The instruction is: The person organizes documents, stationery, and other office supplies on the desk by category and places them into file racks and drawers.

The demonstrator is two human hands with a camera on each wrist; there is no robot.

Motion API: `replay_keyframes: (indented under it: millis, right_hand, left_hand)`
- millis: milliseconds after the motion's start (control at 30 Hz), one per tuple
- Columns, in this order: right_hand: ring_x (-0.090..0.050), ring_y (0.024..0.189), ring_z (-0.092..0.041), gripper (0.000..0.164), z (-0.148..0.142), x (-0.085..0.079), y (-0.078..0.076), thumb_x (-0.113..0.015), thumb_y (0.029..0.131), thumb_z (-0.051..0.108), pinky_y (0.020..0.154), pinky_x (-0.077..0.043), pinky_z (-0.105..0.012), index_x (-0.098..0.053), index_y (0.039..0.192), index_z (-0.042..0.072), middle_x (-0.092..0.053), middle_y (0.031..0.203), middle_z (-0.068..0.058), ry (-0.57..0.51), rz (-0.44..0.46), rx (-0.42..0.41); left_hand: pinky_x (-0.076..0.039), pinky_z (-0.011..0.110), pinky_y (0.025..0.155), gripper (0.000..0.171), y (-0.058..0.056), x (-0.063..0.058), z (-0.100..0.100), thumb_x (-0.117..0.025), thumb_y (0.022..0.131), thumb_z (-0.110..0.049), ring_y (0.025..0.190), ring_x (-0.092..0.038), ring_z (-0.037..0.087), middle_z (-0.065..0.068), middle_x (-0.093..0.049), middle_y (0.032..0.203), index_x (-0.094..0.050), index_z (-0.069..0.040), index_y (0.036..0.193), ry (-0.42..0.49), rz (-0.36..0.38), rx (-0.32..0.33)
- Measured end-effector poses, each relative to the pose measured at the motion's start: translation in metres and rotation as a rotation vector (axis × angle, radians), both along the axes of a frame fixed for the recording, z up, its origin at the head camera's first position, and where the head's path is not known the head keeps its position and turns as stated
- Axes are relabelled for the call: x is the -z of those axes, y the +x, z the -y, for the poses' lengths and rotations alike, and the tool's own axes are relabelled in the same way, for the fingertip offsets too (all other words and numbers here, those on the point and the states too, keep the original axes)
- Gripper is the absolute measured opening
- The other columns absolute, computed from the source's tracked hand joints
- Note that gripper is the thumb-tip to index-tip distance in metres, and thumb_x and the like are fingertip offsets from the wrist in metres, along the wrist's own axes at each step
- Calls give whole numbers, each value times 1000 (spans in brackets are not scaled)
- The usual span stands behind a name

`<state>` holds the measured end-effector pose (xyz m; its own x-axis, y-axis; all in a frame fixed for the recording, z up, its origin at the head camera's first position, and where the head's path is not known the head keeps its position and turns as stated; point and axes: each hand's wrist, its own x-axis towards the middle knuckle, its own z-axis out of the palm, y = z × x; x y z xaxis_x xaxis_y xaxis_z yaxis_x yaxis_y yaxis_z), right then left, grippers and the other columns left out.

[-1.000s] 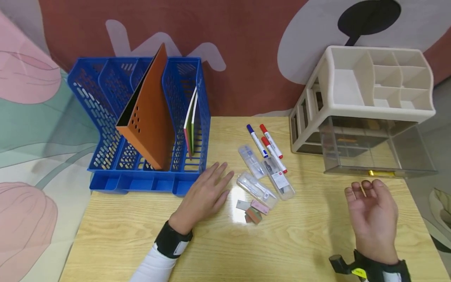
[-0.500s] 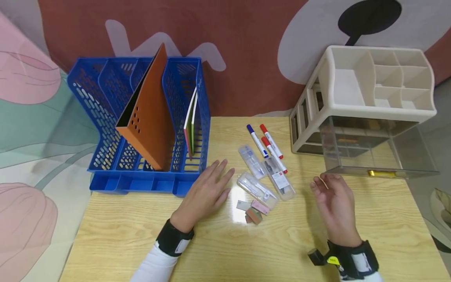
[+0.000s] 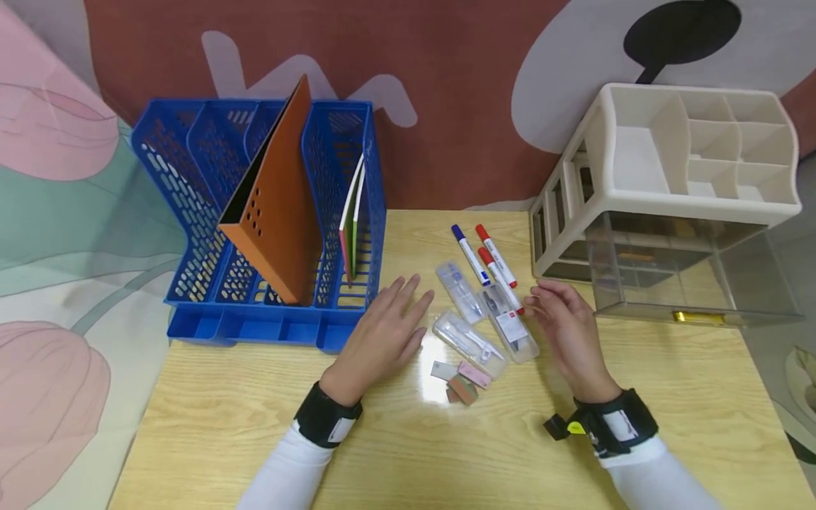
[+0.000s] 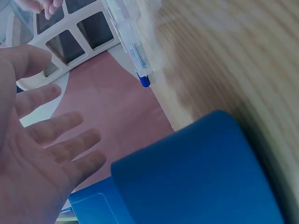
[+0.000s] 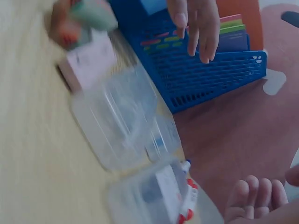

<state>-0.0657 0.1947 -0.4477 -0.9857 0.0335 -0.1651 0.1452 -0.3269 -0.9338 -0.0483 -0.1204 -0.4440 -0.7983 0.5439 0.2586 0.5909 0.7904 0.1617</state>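
Note:
My left hand point(image 3: 382, 336) hovers or rests by the front right corner of the blue file rack point(image 3: 202, 324), fingers spread and nothing in them. My right hand point(image 3: 569, 338), its fingers loosely bent and holding nothing, is just right of a clear case with a white label point(image 3: 512, 327) and a red-capped marker point(image 3: 500, 276). Another red marker point(image 3: 497, 256) and a blue marker point(image 3: 470, 253) lie behind. Two more clear cases, a narrow one point(image 3: 460, 292) and a wider one point(image 3: 468, 343), lie between the hands. Several erasers point(image 3: 464, 389) sit in front, partly overlapping.
An orange folder point(image 3: 280, 212) and thin booklets point(image 3: 352, 219) stand in the rack. At the right is a white desktop organizer point(image 3: 605, 152); its clear drawer point(image 3: 637, 309) with a gold handle point(image 3: 698, 317) is pulled out over the wooden table point(image 3: 446, 460).
My right hand has moved left and away from me, from in front of the drawer to beside the markers and cases. The left hand has barely shifted.

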Motion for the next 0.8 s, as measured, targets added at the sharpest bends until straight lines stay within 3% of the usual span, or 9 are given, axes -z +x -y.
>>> replay_keyframes:
  millis: [100, 300, 400, 533, 633, 800]
  right_hand:
    - [-66, 106, -13, 32, 2, -4, -8, -56, 107, 20, 93, -58, -25, -54, 133, 0, -64, 118, -1, 222, -14, -61]
    - [-61, 112, -12, 37, 5, -10, -28, -53, 108, 18, 90, -53, -13, -52, 140, -2, -58, 136, -19, 658, -95, -161]
    - [-60, 116, -21, 38, 9, -10, -40, -57, 105, 13, 92, -49, -15, -54, 139, -3, -57, 139, -23, 770, -153, -203]
    - [-59, 120, -39, 40, 19, -10, -55, -57, 101, 9, 99, -54, -40, -53, 139, -4, -53, 138, -25, 868, -195, -237]
    - [-58, 120, -43, 42, 30, -11, -64, -59, 101, 11, 99, -54, -55, -53, 140, -5, -51, 137, -25, 923, -198, -255]
    - [-58, 120, -40, 46, 44, -11, -77, -60, 102, 17, 98, -55, -55, -51, 144, 0, -50, 138, -24, 1032, -172, -314]
  left_hand:
    - [-40, 54, 120, 55, -2, 0, -1, -62, 102, -32, 147, -44, 40, 20, -43, 161, -52, -11, 152, -15, 6, -12]
    - [-39, 56, 119, 57, -6, 3, -5, -61, 102, -32, 148, -42, 41, 20, -40, 163, -48, -11, 154, -24, 41, -25]
    - [-40, 58, 118, 59, -9, 2, -7, -63, 101, -31, 148, -42, 43, 21, -40, 163, -47, -11, 154, -26, 41, -33]
    - [-41, 59, 117, 62, -13, 0, -10, -66, 99, -30, 147, -42, 44, 22, -40, 162, -47, -10, 154, -30, 37, -47]
    - [-40, 60, 117, 63, -16, -2, -13, -67, 99, -30, 147, -41, 44, 22, -39, 162, -46, -9, 154, -32, 48, -53]
    - [-40, 60, 117, 65, -21, -4, -16, -69, 98, -30, 148, -40, 45, 23, -38, 163, -45, -10, 155, -32, 84, -65]
